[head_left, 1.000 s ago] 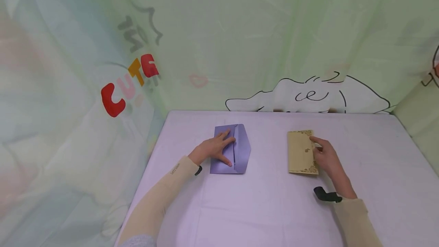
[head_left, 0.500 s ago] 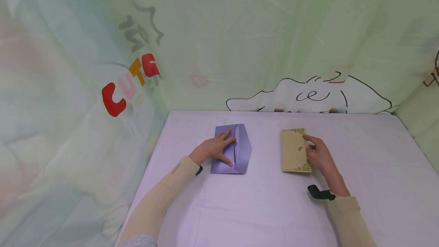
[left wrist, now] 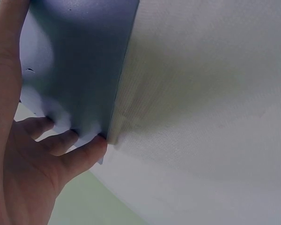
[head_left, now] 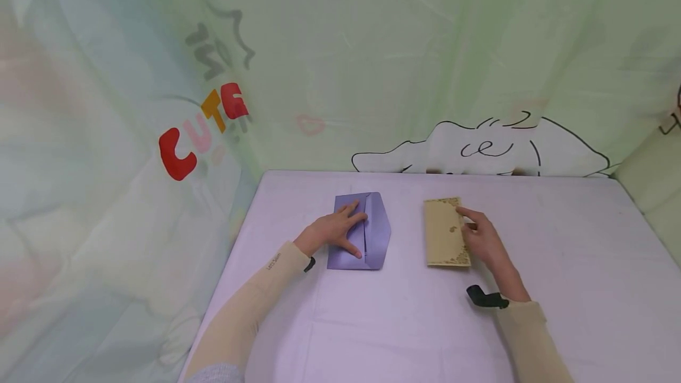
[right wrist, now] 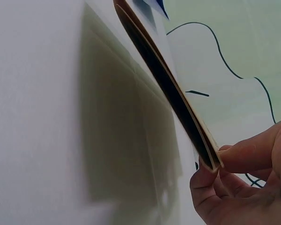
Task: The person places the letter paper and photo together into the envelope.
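A purple envelope (head_left: 378, 232) lies on the table left of the middle, its pointed flap spread out to the right. My left hand (head_left: 330, 232) rests on it with fingers spread; in the left wrist view several fingertips (left wrist: 91, 152) touch the envelope near its edge. To the right, my right hand (head_left: 481, 241) pinches a gold folded card (head_left: 440, 232) with dark ornamental corners by its right edge. In the right wrist view the card (right wrist: 171, 89) is tilted and held above the table, its two leaves slightly apart between thumb and curled fingers.
The table (head_left: 372, 324) is covered with a pale lilac cloth. Behind it hangs a light green curtain (head_left: 340, 64) with printed drawings, and another printed curtain (head_left: 106, 223) falls along the left side. A gap of bare cloth separates envelope and card.
My right hand has carried the gold card leftward, closer to the envelope. The left hand and the envelope have stayed in place.
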`<state>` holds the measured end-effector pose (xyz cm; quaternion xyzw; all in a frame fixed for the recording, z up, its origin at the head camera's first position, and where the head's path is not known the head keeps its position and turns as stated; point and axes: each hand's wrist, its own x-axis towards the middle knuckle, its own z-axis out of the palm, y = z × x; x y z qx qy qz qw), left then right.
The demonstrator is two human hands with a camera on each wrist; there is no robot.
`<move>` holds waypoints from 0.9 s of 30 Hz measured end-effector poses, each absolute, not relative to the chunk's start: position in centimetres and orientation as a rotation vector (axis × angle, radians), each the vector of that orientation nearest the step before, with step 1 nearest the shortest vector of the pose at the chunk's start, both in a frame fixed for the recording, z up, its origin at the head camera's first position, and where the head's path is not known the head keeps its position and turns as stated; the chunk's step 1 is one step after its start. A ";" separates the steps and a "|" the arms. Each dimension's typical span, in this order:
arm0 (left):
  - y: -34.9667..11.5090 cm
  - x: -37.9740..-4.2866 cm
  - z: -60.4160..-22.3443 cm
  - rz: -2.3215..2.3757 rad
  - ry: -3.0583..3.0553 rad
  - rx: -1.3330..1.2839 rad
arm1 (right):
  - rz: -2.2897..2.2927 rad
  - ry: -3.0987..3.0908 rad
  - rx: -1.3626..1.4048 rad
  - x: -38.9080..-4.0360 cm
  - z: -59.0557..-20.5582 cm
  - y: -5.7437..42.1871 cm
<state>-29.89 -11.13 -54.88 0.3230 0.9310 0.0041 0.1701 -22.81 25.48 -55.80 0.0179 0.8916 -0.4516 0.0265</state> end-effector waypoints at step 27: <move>-11.5 -30.0 -55.4 0.039 2.667 0.940 | -1.438 2.765 -0.243 -23.7 -55.6 19.5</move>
